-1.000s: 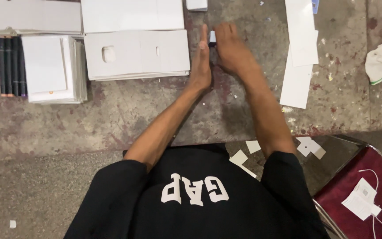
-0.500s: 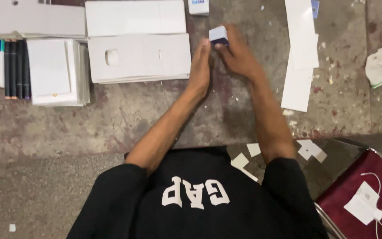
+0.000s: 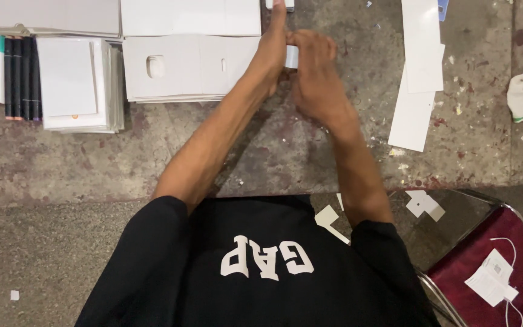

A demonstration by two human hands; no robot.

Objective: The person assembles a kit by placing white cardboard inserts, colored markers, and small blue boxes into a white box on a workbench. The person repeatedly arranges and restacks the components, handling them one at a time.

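Both hands are sitting higher in the frame than before. Across the stained concrete surface, stacked white die-cut cards are lying upper left; left hand and right hand fingers are pinching a small white box top centre.

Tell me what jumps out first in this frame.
Two bare arms reach up the middle, the left hand and right hand pressed around a small white box above a stained concrete surface. Left of the hands lie stacks of flat white card; to the right lie loose white strips. A dark red seat holding a paper tag sits at bottom right.
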